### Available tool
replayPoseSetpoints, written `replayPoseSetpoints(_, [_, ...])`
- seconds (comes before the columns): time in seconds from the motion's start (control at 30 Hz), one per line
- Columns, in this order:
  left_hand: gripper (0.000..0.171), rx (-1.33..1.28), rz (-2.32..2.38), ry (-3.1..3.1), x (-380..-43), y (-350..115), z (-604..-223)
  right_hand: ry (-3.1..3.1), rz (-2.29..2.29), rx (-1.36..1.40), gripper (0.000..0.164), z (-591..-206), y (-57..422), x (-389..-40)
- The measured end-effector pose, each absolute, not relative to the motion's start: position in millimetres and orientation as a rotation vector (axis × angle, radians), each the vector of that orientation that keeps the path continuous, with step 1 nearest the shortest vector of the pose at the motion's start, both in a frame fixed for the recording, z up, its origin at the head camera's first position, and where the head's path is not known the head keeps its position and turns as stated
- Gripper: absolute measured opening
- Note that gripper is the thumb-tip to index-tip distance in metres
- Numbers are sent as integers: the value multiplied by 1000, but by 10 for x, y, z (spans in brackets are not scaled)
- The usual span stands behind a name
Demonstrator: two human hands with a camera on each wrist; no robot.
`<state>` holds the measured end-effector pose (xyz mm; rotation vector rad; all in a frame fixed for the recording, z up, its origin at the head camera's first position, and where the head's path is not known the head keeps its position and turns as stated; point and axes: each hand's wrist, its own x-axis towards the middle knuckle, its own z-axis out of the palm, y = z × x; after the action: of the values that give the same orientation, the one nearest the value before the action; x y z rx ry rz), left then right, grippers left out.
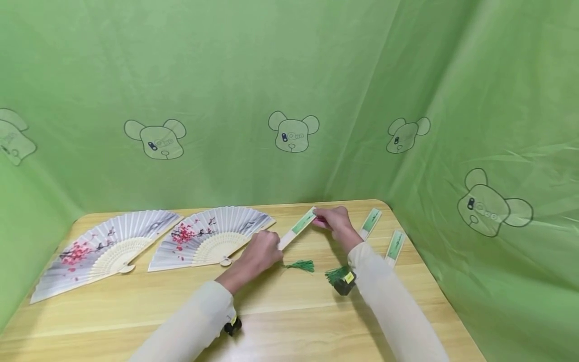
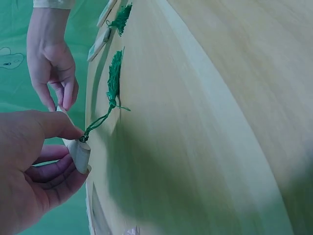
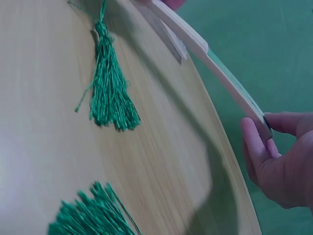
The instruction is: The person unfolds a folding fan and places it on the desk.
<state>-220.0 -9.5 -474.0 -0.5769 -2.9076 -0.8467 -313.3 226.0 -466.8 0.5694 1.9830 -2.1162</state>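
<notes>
Both hands hold one folded fan (image 1: 297,229) above the table, tilted with its far end up to the right. My left hand (image 1: 264,248) pinches its handle end between thumb and fingers, as the left wrist view shows. With thumb and fingertips my right hand (image 1: 334,220) grips the opposite end; that right hand (image 3: 283,156) is plain in the right wrist view. From the handle a green tassel (image 2: 114,78) hangs by a cord and trails on the table. A green band (image 1: 302,223) wraps the fan's upper part.
Two opened fans with red blossoms, one at the far left (image 1: 77,256) and one nearer the middle (image 1: 194,236), lie on the wooden table (image 1: 289,322). Right of the hands lie two more folded fans (image 1: 371,221) (image 1: 395,245) with green bands. Green cloth (image 1: 226,75) walls the table.
</notes>
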Motion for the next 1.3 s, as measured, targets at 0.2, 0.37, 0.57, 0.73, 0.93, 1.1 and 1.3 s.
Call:
replayPoseSetpoints(0.2, [10, -577, -922, -2837, -2134, -193, -4700, 1853, -2277, 554, 41, -4628, 2163, -3040])
replayPoseSetpoints(0.37, [6, -549, -949, -2811, -2073, -285, -4664, 1789, -2334, 501, 46, -4595, 2070, -2946])
replayPoseSetpoints(0.57, [21, -509, -947, -2817, -1964, -385, -4627, 1737, -2365, 447, 49, -4563, 1981, -2845])
replayPoseSetpoints(0.73, [26, -483, -971, -2806, -1874, -451, -4605, 1691, -2400, 424, 48, -4534, 1917, -2769])
replayPoseSetpoints(0.93, [27, -458, -1007, -2756, -1736, -536, -4616, 1693, -2405, 413, 45, -4489, 1795, -2663])
replayPoseSetpoints(1.1, [26, -441, -1029, -2736, -1624, -599, -4617, 1702, -2398, 372, 45, -4454, 1719, -2570])
replayPoseSetpoints(1.3, [26, -387, -1073, -2735, -1511, -638, -4575, 1714, -2386, 326, 46, -4412, 1660, -2470])
